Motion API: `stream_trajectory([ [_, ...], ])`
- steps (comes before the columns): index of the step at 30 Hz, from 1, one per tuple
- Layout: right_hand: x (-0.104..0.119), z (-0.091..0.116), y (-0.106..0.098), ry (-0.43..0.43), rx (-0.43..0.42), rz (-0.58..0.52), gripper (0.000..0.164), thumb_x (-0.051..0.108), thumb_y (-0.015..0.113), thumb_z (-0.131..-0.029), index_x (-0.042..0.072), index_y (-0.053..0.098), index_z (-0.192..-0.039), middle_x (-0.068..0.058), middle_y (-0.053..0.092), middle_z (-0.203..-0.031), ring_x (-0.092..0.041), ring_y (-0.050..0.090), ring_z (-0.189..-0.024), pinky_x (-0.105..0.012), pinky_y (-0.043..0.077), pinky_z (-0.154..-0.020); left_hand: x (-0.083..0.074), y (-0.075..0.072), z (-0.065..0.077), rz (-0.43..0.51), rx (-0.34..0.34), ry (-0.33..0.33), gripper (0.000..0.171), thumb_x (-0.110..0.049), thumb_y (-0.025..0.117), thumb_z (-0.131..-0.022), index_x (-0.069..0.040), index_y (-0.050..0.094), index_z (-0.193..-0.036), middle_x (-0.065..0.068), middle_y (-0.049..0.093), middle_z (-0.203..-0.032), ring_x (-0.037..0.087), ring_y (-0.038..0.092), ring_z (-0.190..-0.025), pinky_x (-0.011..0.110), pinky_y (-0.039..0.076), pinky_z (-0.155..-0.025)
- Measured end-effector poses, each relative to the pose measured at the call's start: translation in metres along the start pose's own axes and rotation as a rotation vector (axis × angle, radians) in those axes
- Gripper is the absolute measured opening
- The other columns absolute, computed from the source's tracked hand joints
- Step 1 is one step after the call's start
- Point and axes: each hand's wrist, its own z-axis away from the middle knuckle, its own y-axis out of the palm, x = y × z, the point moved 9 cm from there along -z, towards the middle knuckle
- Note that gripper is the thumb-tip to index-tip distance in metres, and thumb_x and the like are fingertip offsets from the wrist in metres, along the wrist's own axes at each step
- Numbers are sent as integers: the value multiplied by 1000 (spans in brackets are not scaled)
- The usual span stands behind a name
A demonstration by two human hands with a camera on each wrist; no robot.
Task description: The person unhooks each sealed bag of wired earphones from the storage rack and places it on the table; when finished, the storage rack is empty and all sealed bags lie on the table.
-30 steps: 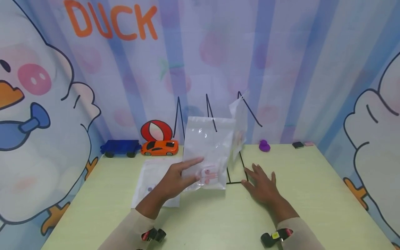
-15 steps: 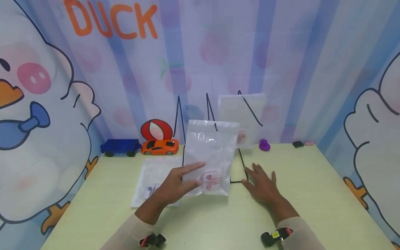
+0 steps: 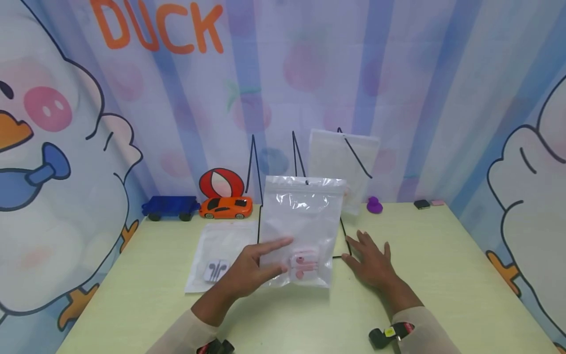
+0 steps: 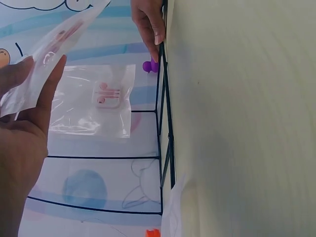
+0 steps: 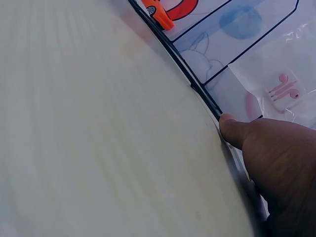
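My left hand [image 3: 247, 268] holds the lower left edge of a white zip bag [image 3: 287, 211] of pink earphones, thumb on one side and fingers on the other. The bag's top edge lies at the tip of the middle prong of a black wire rack [image 3: 346, 231]. On the rack's right prong hangs a similar bag [image 4: 74, 103], also with pink earphones. Low on the rack's right side, my right hand [image 3: 369, 260] presses with fairly straight fingers; its thumb [image 5: 239, 132] touches the black wire.
A third zip bag [image 3: 221, 241] with white-cased dark earphones lies flat at left. Along the back stand a blue toy wagon [image 3: 170, 207], an orange toy car [image 3: 226, 208], a purple duck [image 3: 374, 205] and a small black block [image 3: 422, 204]. A patterned curtain hangs behind.
The held bag has moved down and slightly right, toward the prong's tip. The bag on the right prong has swung from nearly edge-on to facing forward. My right hand has stayed put.
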Motion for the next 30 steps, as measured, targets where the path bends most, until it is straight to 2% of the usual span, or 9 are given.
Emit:
stream_trajectory([
  [3, 0, 0, 0, 0, -2, -2, 61, 44, 59, -111, 14, 51, -164, -24, 32, -177, -49, 22, -167, -86, -2, -125, -2, 1, 1, 8, 4, 16, 61, -9, 80, -97, -12, 62, -155, 11, 60, -162, 9, 57, -147, 16, 42, -119],
  [6, 0, 1, 0, 1, -1, -5, 61, 44, 58, -111, 14, 51, -164, -25, 32, -177, -49, 22, -167, -86, -2, -125, -1, 2, 2, 8, 14, 14, 60, -10, 80, -98, -14, 62, -156, 10, 61, -161, 9, 61, -142, 17, 44, -118],
  [10, 0, 1, 1, -1, 2, -8, 61, 44, 59, -111, 14, 51, -164, -25, 32, -177, -50, 22, -167, -86, -2, -125, 3, 2, 5, -24, 34, -8, 60, -14, 80, -99, -17, 62, -156, 7, 62, -160, 19, 63, -142, 21, 47, -118],
  [15, 0, 1, 1, -5, -4, -2, 61, 44, 58, -111, 14, 51, -164, -25, 32, -177, -49, 22, -167, -86, -2, -125, 9, 2, 13, -67, 71, -18, 58, -17, 80, -100, -18, 63, -156, 7, 60, -162, 29, 59, -150, 25, 45, -122],
  [19, -2, 0, 1, -3, -3, 4, 62, 45, 58, -111, 15, 50, -164, -24, 32, -177, -49, 22, -167, -86, -2, -125, 13, 4, 20, -44, 106, 0, 58, -16, 81, -98, -16, 65, -154, 8, 61, -161, 16, 58, -149, 21, 43, -121],
  [21, -2, 1, 0, 1, -2, 5, 62, 45, 57, -111, 15, 50, -165, -24, 31, -177, -49, 22, -167, -86, -3, -125, 18, 4, 21, -32, 120, -22, 59, -17, 81, -98, -17, 64, -154, 6, 61, -161, 13, 56, -150, 20, 42, -121],
  [23, -2, 1, 0, 6, 2, 0, 62, 46, 56, -112, 15, 49, -165, -24, 30, -178, -49, 21, -167, -85, -4, -126, 23, 2, 21, -30, 122, -61, 59, -18, 82, -98, -19, 64, -155, 4, 61, -162, 16, 56, -152, 29, 45, -124],
  [27, 1, 2, -1, 13, 12, -16, 62, 46, 56, -112, 15, 48, -166, -23, 28, -178, -49, 19, -168, -83, -7, -127, 37, -4, 21, -40, 123, -148, 61, -20, 83, -97, -22, 64, -155, 3, 60, -163, 32, 53, -155, 56, 44, -126],
  [30, 3, 3, -2, 12, 11, -17, 62, 44, 57, -112, 14, 49, -165, -23, 29, -178, -49, 19, -168, -83, -6, -127, 46, -10, 23, -41, 115, -189, 61, -20, 83, -96, -23, 65, -155, 5, 60, -163, 36, 51, -156, 64, 41, -126],
])
